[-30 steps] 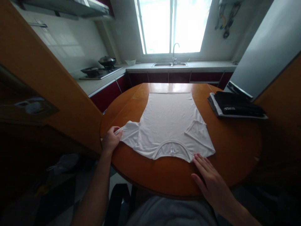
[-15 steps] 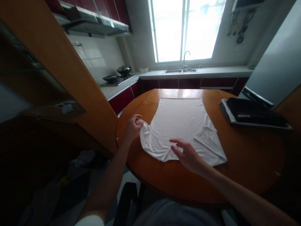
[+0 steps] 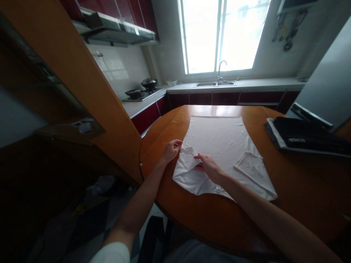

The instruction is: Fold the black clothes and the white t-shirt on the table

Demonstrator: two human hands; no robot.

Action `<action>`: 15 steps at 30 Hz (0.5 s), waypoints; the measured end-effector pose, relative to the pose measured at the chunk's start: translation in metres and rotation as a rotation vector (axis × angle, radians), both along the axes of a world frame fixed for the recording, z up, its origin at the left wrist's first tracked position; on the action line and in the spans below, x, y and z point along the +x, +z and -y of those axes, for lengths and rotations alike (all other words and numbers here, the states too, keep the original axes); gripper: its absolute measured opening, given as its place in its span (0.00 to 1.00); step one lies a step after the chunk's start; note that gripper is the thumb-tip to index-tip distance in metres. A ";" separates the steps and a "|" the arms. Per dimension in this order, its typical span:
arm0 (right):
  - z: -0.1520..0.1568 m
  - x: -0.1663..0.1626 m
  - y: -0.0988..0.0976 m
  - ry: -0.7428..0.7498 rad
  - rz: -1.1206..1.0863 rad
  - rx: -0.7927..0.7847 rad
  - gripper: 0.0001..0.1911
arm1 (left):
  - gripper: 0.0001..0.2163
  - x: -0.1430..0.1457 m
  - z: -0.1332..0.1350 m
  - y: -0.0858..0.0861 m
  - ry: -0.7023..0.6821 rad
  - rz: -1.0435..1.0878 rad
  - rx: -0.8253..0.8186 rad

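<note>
A white T-shirt [image 3: 216, 135] lies spread on the round wooden table, its hem toward the window and its neck end near me. At its left edge my left hand [image 3: 173, 149] is closed, fingertips pinching the cloth by the sleeve. My right hand [image 3: 210, 167] reaches across to the same left sleeve, which lies folded inward over the body. Sleeve cloth shows between its thumb and forefinger; the other fingertips are partly hidden. The right sleeve [image 3: 248, 166] is folded flat onto the shirt.
Dark folded clothes [image 3: 304, 133] are stacked at the right side of the wooden table [image 3: 161, 133]. Behind stand a counter with a sink [image 3: 215, 84] and a stove with pans [image 3: 141, 93]. An orange wooden partition [image 3: 109, 95] rises close on the left.
My left hand has moved right, bringing the sleeve inward so it lies flatter. My right hand has come up to the sleeve and closed on its cloth. The view has shifted slightly left.
</note>
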State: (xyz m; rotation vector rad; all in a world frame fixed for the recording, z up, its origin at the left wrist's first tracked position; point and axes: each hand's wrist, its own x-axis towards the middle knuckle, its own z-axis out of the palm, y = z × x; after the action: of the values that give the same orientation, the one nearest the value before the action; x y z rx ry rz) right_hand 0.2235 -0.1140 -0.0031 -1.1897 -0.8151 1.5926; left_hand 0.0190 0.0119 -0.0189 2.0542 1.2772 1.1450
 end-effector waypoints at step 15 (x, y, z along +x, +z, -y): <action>0.005 0.004 -0.015 0.064 0.680 0.356 0.20 | 0.08 -0.003 -0.002 -0.012 0.087 -0.392 0.066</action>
State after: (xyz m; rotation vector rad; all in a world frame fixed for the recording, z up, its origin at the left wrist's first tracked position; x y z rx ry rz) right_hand 0.2270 -0.1193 -0.0177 -1.4565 -1.5099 1.0124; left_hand 0.0156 0.0138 -0.0313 2.3749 1.5381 0.8541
